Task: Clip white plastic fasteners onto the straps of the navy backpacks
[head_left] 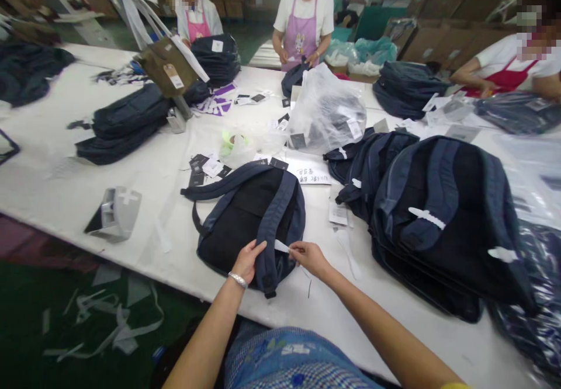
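Observation:
A dark navy backpack (pixel 236 219) lies in front of me on the white table, its straps facing up. My left hand (pixel 248 260), with a bracelet at the wrist, grips the lower part of the right-hand shoulder strap (pixel 274 211). From under that strap a white paper strip (pixel 281 247) sticks out. The fingers of my right hand (pixel 309 257) pinch the strip's free end. The other shoulder strap (pixel 219 181) curves loosely off to the left, its end on the table.
Stacked backpacks (pixel 438 202) with white strips on their straps stand close on my right. Black and white tags (pixel 205 167), a plastic-wrapped bag (pixel 328 108) and a green tape roll (pixel 234 141) lie beyond. Co-workers (pixel 302 27) stand across the table. Paper scraps (pixel 123 325) litter the floor.

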Action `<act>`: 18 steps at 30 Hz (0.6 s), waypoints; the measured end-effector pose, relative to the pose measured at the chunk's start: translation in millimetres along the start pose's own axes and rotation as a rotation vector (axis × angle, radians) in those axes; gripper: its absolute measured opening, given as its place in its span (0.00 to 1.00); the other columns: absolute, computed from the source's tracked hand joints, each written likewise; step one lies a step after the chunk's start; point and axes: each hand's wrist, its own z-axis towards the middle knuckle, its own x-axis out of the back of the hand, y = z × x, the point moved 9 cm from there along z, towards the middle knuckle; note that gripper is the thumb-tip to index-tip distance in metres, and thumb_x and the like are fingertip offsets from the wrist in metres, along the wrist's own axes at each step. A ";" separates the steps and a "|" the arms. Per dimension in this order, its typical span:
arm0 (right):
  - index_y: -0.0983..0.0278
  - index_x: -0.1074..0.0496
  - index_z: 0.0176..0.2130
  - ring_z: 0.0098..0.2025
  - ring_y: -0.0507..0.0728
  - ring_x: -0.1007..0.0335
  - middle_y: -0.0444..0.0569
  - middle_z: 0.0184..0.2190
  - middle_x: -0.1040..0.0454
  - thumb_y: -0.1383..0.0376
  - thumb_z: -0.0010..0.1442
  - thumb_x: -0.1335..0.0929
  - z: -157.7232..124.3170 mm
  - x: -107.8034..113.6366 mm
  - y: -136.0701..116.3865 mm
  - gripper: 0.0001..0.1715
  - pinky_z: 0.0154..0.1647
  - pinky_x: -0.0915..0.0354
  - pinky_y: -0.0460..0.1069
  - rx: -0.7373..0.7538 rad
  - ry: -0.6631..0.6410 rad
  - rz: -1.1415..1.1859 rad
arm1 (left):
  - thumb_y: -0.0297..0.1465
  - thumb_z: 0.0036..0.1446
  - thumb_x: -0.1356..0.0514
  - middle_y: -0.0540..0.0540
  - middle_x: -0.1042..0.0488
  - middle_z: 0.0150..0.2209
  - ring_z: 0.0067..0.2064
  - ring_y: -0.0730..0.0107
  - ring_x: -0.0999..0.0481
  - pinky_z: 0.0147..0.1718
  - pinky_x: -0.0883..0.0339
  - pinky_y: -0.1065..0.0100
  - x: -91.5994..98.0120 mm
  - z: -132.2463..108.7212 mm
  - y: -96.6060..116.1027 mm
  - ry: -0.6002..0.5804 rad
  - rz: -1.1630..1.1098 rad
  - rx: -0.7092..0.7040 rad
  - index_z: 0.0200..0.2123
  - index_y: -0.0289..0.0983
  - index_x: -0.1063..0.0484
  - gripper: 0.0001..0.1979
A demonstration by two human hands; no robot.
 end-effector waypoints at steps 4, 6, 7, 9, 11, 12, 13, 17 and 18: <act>0.65 0.24 0.35 0.18 0.48 0.33 0.45 0.25 0.23 0.63 0.55 0.35 13.7 -23.9 -9.4 0.12 0.20 0.38 0.42 0.013 -0.096 -0.098 | 0.31 0.44 0.30 0.42 0.20 0.32 0.31 0.66 0.21 0.32 0.25 0.68 -7.3 -6.6 3.9 -0.028 -0.010 -0.014 0.39 0.32 0.26 0.17; 0.65 0.24 0.32 0.17 0.48 0.34 0.43 0.21 0.25 0.66 0.53 0.35 21.7 -44.1 -8.6 0.11 0.17 0.40 0.41 -0.015 -0.238 -0.088 | 0.32 0.44 0.30 0.42 0.20 0.32 0.31 0.65 0.21 0.32 0.25 0.66 -12.1 -8.8 4.4 -0.049 0.001 -0.028 0.39 0.32 0.26 0.18; 0.65 0.24 0.32 0.17 0.48 0.34 0.42 0.19 0.26 0.68 0.52 0.36 26.7 -50.8 -8.2 0.11 0.17 0.41 0.41 -0.027 -0.279 -0.076 | 0.33 0.44 0.30 0.41 0.21 0.32 0.31 0.64 0.21 0.32 0.25 0.65 -13.9 -9.4 4.3 -0.057 0.007 -0.033 0.40 0.32 0.26 0.19; 0.65 0.24 0.31 0.17 0.48 0.34 0.41 0.17 0.28 0.71 0.50 0.37 38.9 -56.9 -9.2 0.12 0.18 0.41 0.40 -0.027 -0.295 -0.069 | 0.35 0.44 0.30 0.42 0.21 0.30 0.30 0.62 0.21 0.31 0.25 0.63 -15.4 -9.3 4.0 -0.061 0.017 -0.044 0.40 0.32 0.27 0.20; 0.66 0.24 0.28 0.18 0.48 0.34 0.40 0.16 0.29 0.74 0.49 0.38 50.1 -59.3 -11.5 0.13 0.20 0.40 0.41 -0.011 -0.289 -0.090 | 0.36 0.44 0.30 0.42 0.21 0.30 0.29 0.62 0.21 0.31 0.25 0.62 -13.8 -8.0 4.0 -0.056 0.029 -0.065 0.41 0.32 0.27 0.21; 0.66 0.24 0.27 0.18 0.49 0.33 0.40 0.16 0.29 0.75 0.47 0.37 53.9 -61.0 -12.8 0.13 0.21 0.39 0.41 -0.004 -0.295 -0.102 | 0.36 0.43 0.30 0.42 0.21 0.30 0.30 0.61 0.21 0.32 0.25 0.62 -11.9 -7.1 4.3 -0.047 0.037 -0.082 0.41 0.32 0.26 0.22; 0.66 0.24 0.27 0.19 0.49 0.33 0.41 0.17 0.28 0.75 0.47 0.37 56.3 -62.6 -14.4 0.13 0.23 0.37 0.42 0.004 -0.302 -0.114 | 0.37 0.43 0.30 0.41 0.21 0.31 0.31 0.61 0.21 0.33 0.25 0.62 -9.4 -6.2 4.9 -0.035 0.045 -0.104 0.40 0.32 0.26 0.22; 0.65 0.23 0.38 0.26 0.53 0.28 0.44 0.23 0.24 0.74 0.51 0.38 51.0 -61.6 -22.9 0.18 0.29 0.34 0.45 0.054 -0.270 -0.180 | 0.36 0.42 0.30 0.40 0.20 0.35 0.37 0.60 0.21 0.39 0.27 0.63 0.6 -3.0 4.6 0.019 0.054 -0.159 0.41 0.31 0.25 0.22; 0.64 0.24 0.41 0.28 0.54 0.27 0.45 0.25 0.23 0.74 0.53 0.38 46.9 -57.2 -25.8 0.19 0.31 0.33 0.45 0.091 -0.222 -0.257 | 0.36 0.42 0.30 0.39 0.20 0.35 0.38 0.60 0.21 0.40 0.27 0.63 1.9 -2.4 4.1 0.025 0.054 -0.158 0.41 0.31 0.25 0.23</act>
